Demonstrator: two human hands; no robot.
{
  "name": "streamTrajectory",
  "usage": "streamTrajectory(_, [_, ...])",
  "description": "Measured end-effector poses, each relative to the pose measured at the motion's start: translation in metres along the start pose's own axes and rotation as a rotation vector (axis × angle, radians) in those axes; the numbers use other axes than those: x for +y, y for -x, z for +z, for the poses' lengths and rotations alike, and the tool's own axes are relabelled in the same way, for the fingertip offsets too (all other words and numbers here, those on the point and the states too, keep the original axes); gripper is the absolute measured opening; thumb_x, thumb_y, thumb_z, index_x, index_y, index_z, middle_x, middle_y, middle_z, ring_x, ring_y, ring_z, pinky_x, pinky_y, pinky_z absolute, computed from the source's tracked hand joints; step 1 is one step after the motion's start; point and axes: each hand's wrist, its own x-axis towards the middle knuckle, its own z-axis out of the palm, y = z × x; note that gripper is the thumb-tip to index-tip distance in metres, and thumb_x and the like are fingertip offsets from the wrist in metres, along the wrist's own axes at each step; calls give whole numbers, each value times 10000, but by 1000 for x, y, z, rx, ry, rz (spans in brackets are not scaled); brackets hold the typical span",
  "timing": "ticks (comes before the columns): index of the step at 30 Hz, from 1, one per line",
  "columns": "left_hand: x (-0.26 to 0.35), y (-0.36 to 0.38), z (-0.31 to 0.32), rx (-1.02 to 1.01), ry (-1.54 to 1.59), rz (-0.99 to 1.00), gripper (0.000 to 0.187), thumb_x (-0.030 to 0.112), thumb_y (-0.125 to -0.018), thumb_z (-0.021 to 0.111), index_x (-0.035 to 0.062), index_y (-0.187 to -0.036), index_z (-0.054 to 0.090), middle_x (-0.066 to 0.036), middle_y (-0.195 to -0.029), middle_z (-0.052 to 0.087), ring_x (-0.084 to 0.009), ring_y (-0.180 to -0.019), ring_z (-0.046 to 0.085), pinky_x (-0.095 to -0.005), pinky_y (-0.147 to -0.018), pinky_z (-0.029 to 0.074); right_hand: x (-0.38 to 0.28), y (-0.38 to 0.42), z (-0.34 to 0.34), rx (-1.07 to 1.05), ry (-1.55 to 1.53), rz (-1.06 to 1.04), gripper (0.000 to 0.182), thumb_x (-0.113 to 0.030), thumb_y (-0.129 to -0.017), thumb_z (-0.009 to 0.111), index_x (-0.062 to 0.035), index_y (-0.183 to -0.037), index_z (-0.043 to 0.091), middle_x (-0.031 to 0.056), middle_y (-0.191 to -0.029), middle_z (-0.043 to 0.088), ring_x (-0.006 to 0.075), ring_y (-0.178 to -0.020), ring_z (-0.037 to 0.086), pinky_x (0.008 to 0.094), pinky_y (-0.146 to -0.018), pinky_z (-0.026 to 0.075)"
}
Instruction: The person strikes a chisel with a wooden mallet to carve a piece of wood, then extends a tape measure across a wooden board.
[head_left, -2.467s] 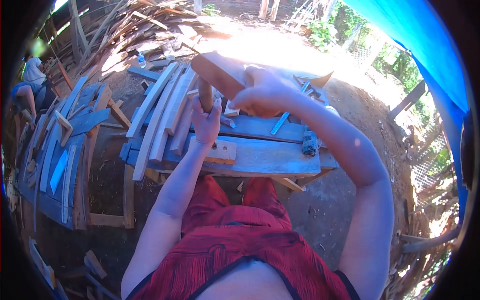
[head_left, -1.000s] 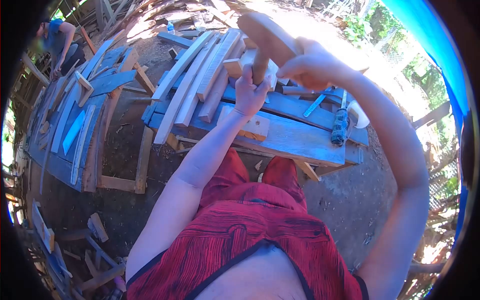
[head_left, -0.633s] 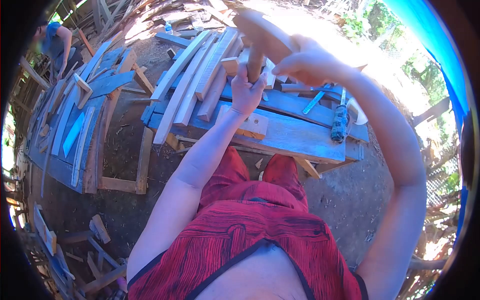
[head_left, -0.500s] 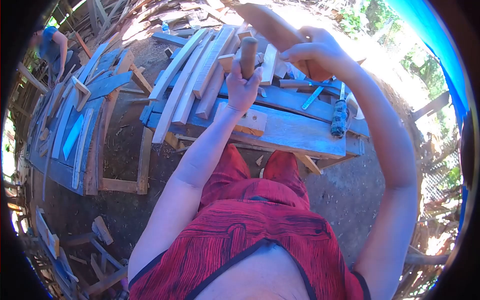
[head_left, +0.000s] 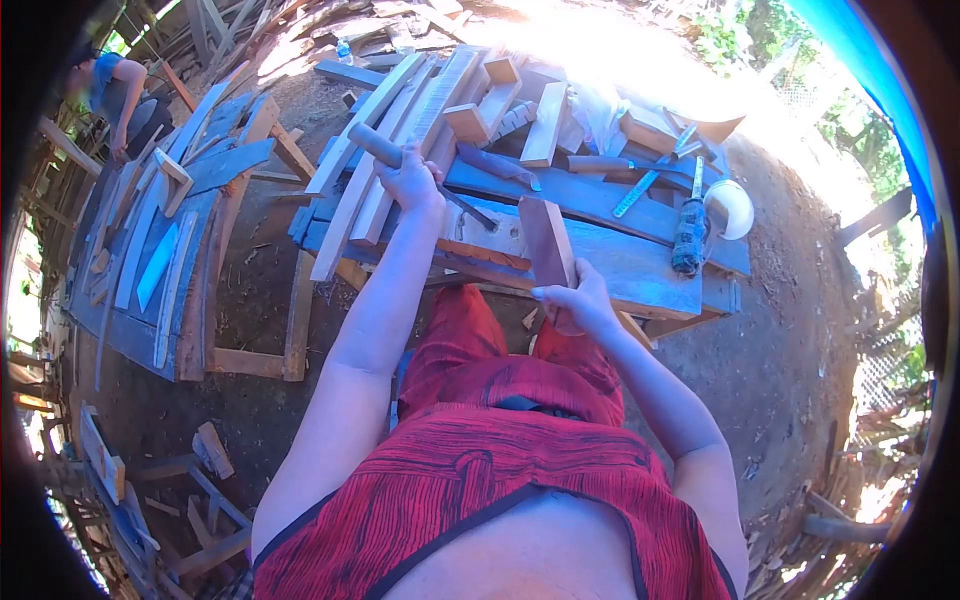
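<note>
My left hand (head_left: 410, 182) is wrapped round the handle of a chisel (head_left: 376, 146). The tool is tilted, and its metal blade reaches down to the right, with its tip at a pale wood piece (head_left: 510, 232) that has holes in it. In my right hand (head_left: 575, 300) is a reddish-brown wooden block (head_left: 545, 240), gripped at its lower end and held over the bench's front part, right of the pale piece. The pale piece lies near the front edge of the wooden bench (head_left: 640, 265).
Long boards (head_left: 400, 130) lie across the bench's left side. At its right are a dark-handled tool (head_left: 688, 235), a turquoise ruler (head_left: 635, 194) and a white round object (head_left: 729, 210). A second bench (head_left: 190, 280) stands left, with a person (head_left: 120, 95) beyond it.
My right hand has swung down from above the bench with the wooden block. My left hand has moved left, and the chisel now leans, its blade showing. The pale holed piece is more visible.
</note>
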Motion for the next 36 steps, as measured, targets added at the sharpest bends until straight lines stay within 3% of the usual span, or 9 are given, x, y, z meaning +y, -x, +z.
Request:
streamTrajectory(3, [12, 8, 8, -18, 46, -11, 334, 86, -842, 631, 9, -1077, 407, -58, -750, 521, -95, -388, 453, -247, -317, 356, 3, 1, 0, -40, -55, 62, 596, -325, -593, 819, 40, -969, 535, 139, -917, 623, 190, -847, 600, 320, -749, 483])
streamTrajectory(5, [22, 15, 17, -285, 58, -41, 224, 115, -826, 658, 72, -920, 460, 2, -581, 432, -106, -431, 450, -268, -395, 380, -2, 3, -1, -5, 56, -14, 591, -325, -596, 815, 43, -963, 534, 141, -904, 620, 191, -833, 600, 317, -740, 482])
streamTrajectory(12, [30, 44, 39, -732, -7, -43, 173, 150, -803, 692, 51, -823, 552, 10, -513, 456, -93, -408, 442, -232, -401, 344, 9, 1, -3, -4, -108, 45, 583, -315, -605, 808, 48, -975, 542, 132, -893, 617, 185, -812, 595, 310, -730, 477])
streamTrajectory(21, [27, 51, 42, -921, -82, -87, 175, 134, -757, 732, 72, -768, 569, 32, -548, 496, -40, -414, 431, -191, -391, 316, -2, 9, -9, -21, -152, 39, 556, -259, -616, 803, 51, -1000, 546, 117, -884, 623, 171, -798, 598, 298, -725, 477])
streamTrajectory(24, [28, 52, 41, -955, -68, -123, 176, 129, -750, 735, 69, -767, 570, 34, -551, 494, -37, -416, 427, -189, -393, 311, -2, 7, -12, -10, -132, 4, 506, -224, -643, 780, 20, -1015, 539, 71, -827, 601, 130, -709, 574, 275, -648, 467])
streamTrajectory(30, [26, 52, 42, -1008, -91, -169, 177, 122, -742, 740, 68, -759, 572, 39, -552, 494, -34, -418, 427, -189, -395, 307, -57, 7, -28, 15, -245, -56, 471, -164, -647, 769, 19, -1010, 531, 72, -802, 599, 127, -667, 574, 265, -605, 464])
streamTrajectory(32, [24, 53, 45, -1010, -109, -165, 180, 120, -739, 742, 70, -756, 570, 41, -553, 496, -32, -420, 428, -189, -397, 310, -88, 7, -35, 70, -262, -239, 485, -157, -652, 782, 29, -1026, 537, 79, -834, 605, 134, -719, 584, 270, -638, 474])
streamTrajectory(34, [24, 55, 51, -1050, -165, -155, 181, 109, -731, 744, 73, -740, 567, 44, -573, 503, -27, -459, 446, -189, -425, 333, -127, 5, -47, 155, -200, -488, 430, -151, -675, 767, 9, -1007, 546, 50, -754, 583, 111, -597, 550, 250, -525, 440])
streamTrajectory(36, [23, 62, 55, -1074, -214, -107, 177, 113, -734, 732, 70, -727, 561, 34, -556, 497, -36, -446, 443, -189, -417, 325, -173, 13, -60, 136, -329, -592, 356, -149, -701, 749, -8, -970, 562, 26, -675, 556, 79, -494, 493, 223, -418, 356])
